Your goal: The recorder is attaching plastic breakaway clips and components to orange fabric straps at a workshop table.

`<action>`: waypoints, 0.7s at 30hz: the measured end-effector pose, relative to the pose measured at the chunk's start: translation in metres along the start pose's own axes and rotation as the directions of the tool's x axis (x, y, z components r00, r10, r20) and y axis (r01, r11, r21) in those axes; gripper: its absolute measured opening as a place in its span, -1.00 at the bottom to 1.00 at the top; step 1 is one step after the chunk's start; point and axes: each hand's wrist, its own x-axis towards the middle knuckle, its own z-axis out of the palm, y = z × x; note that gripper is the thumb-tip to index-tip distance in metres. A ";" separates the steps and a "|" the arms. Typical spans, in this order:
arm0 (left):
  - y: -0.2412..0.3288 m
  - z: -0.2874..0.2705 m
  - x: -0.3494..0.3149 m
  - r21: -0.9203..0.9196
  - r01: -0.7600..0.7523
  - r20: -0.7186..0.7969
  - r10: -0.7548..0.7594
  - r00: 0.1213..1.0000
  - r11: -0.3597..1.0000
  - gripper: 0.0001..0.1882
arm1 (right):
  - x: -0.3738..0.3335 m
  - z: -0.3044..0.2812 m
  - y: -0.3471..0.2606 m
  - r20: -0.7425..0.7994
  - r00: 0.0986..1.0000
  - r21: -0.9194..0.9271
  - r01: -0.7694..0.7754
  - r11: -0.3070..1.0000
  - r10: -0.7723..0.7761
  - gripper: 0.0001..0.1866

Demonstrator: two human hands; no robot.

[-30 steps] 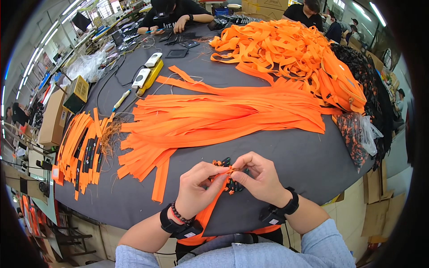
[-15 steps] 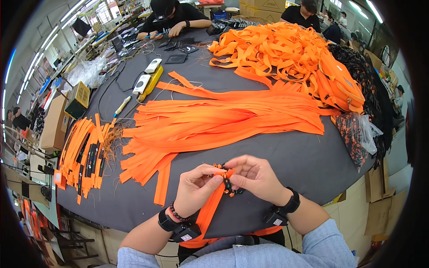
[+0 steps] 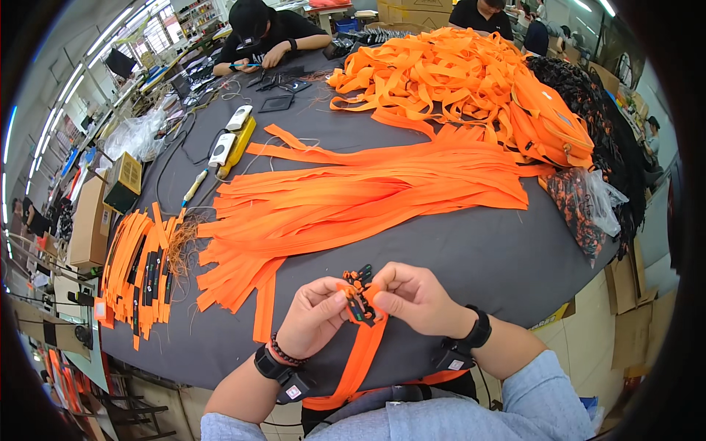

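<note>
Close to the table's near edge, my left hand (image 3: 318, 307) and my right hand (image 3: 412, 298) face each other with fingertips pinched. Between them they grip the end of an orange zipper tape (image 3: 360, 360), one edge in each hand. That tape runs down over the table edge toward my lap. A small cluster of black and orange zipper pulls (image 3: 358, 276) shows at my fingertips, and one dark piece hangs just below it. Fingers partly cover where the pulls meet the tape. Beyond my hands lies a wide bundle of orange zipper tapes (image 3: 368, 195).
Short orange strips with black sections (image 3: 140, 264) lie at the left, near a cardboard box (image 3: 90, 224). White-and-yellow power strips (image 3: 234, 143) stand behind. Orange straps (image 3: 441, 81) pile up far right, beside a clear bag of black-orange pieces (image 3: 581, 209). Co-workers sit across the table.
Both hands have turned a little, spreading the tape end between them. The black and orange pulls now stand above my fingertips, where they hung lower before. The view has shifted slightly.
</note>
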 end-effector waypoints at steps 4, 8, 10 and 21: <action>-0.003 0.000 -0.001 0.029 -0.020 -0.007 0.020 1.000 0.999 -0.87 | -0.004 0.003 0.001 -0.038 0.999 -0.164 0.031 0.986 -0.037 -0.84; -0.006 -0.006 -0.001 0.033 -0.044 0.026 0.043 0.999 0.999 -0.85 | -0.004 0.004 -0.001 -0.062 0.997 -0.270 0.029 0.962 -0.048 -0.84; -0.008 -0.008 -0.001 0.050 -0.060 0.021 0.059 0.998 0.997 -0.84 | -0.004 0.004 -0.001 -0.068 0.996 -0.304 0.036 0.952 -0.059 -0.85; -0.012 -0.006 -0.001 0.313 -0.103 -0.066 0.129 0.989 0.944 -0.83 | 0.001 0.010 0.008 -0.133 0.965 -0.235 0.190 0.953 -0.225 -0.85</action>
